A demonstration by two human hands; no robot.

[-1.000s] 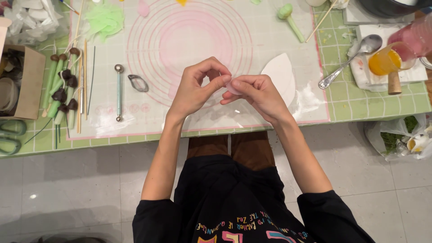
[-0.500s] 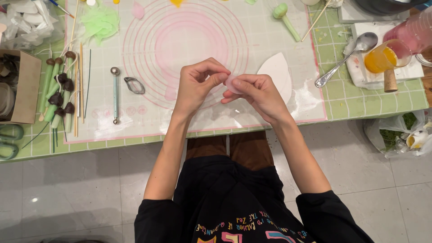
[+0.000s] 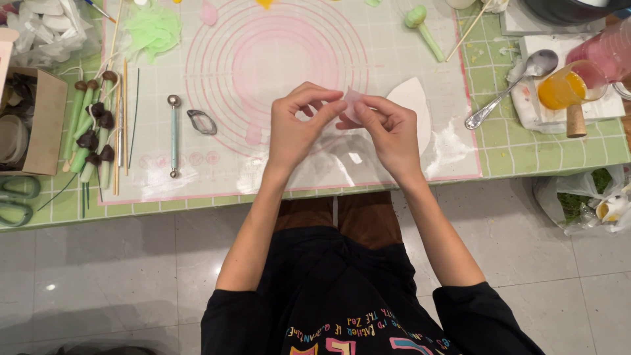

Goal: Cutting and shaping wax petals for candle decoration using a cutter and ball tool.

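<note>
A small pale pink petal (image 3: 352, 105) sits mid-frame, pinched between the fingertips of the left hand (image 3: 297, 125) and right hand (image 3: 386, 130). Compared with a second ago, both hands have barely shifted above the pink-ringed mat (image 3: 197, 164), so shaping continues.

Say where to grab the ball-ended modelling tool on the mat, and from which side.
Grip the ball tool mid-shaft, coming straight down with fingers closing left-right. It lies flat, pointing away from the person, and the thin teal shaft is bare; the metal cutter lies close on its right, so stay centred.
</note>
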